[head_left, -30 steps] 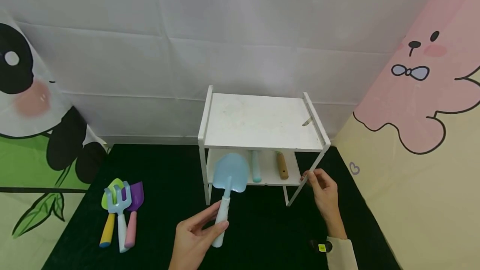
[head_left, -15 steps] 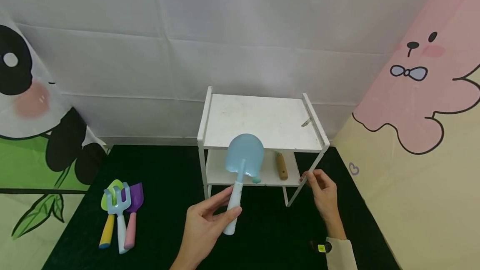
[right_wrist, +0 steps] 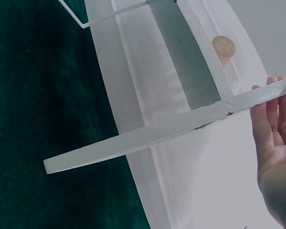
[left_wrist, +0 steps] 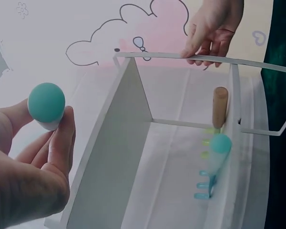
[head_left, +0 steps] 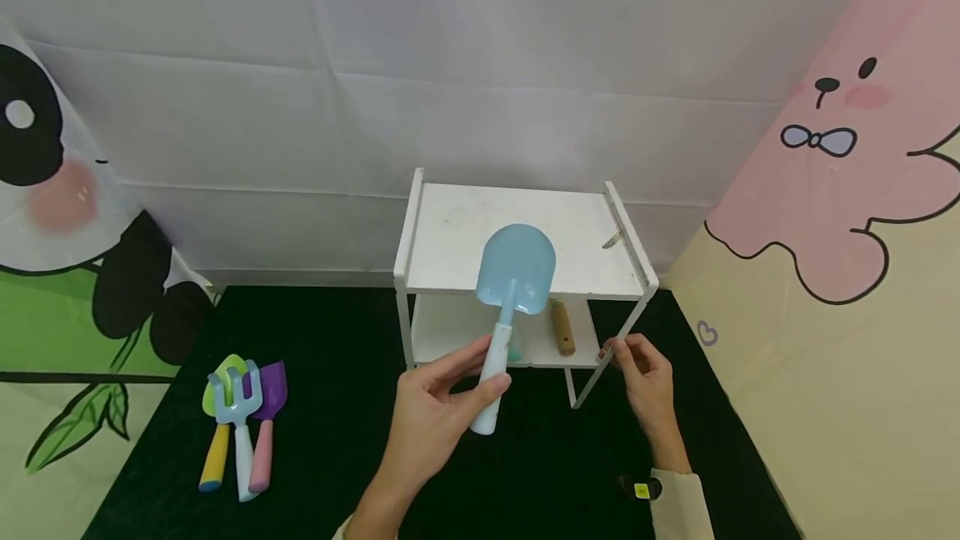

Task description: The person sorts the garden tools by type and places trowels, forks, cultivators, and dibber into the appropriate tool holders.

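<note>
Gripping the blue shovel (head_left: 510, 290) by its white handle, left hand (head_left: 435, 415) raises the blade before the white shelf (head_left: 450, 227) (upper board). Right hand (head_left: 645, 382) fingers pinch the shelf's front right leg above the black tabletop (head_left: 337, 407).

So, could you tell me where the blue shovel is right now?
In the head view, the left hand grips the blue shovel by its handle at centre, its blade raised before the white shelf's top front edge.

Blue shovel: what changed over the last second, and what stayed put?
The left hand, gripping the blue shovel, carried it up and right, its blade now over the white rack's top shelf. The right hand stayed on the rack's front leg; the three tools stayed put.
</note>
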Available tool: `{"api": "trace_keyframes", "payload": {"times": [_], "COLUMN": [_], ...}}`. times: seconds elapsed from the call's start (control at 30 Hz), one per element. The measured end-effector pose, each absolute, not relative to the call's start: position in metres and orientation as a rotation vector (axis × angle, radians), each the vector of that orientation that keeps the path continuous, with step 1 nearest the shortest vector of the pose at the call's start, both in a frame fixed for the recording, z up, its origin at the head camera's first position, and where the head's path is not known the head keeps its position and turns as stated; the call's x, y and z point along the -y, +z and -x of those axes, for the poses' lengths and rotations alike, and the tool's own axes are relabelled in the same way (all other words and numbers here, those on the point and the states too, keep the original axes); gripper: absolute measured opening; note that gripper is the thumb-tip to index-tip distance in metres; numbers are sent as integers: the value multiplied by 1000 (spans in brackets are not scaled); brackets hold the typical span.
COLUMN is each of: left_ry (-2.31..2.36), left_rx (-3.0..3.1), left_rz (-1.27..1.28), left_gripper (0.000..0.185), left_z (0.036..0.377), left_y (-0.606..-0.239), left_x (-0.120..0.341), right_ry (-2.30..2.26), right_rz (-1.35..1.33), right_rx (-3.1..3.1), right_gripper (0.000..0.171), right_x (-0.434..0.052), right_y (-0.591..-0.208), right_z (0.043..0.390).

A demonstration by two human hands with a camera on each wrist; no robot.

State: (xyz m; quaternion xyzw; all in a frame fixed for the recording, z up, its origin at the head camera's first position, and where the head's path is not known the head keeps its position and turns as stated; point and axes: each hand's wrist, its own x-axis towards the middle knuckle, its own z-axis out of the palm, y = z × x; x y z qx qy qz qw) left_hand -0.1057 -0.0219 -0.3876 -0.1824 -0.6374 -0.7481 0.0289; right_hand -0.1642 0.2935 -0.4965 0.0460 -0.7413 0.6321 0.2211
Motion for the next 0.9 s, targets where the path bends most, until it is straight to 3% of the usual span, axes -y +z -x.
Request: {"api": "trace_keyframes", "payload": {"times": [0.9], "left_ry": [-2297], "left_rx": [2114], "left_rz": [410], "left_gripper": [41], "left_z": [138], "left_y": [-359], "left_x": [-4], "right_ry": [1758], "right_rz": [-103], "right_rx": [2058], "right_gripper": [19], "right_x": [-294], "right_y": [-497], "right_z": [165]}}
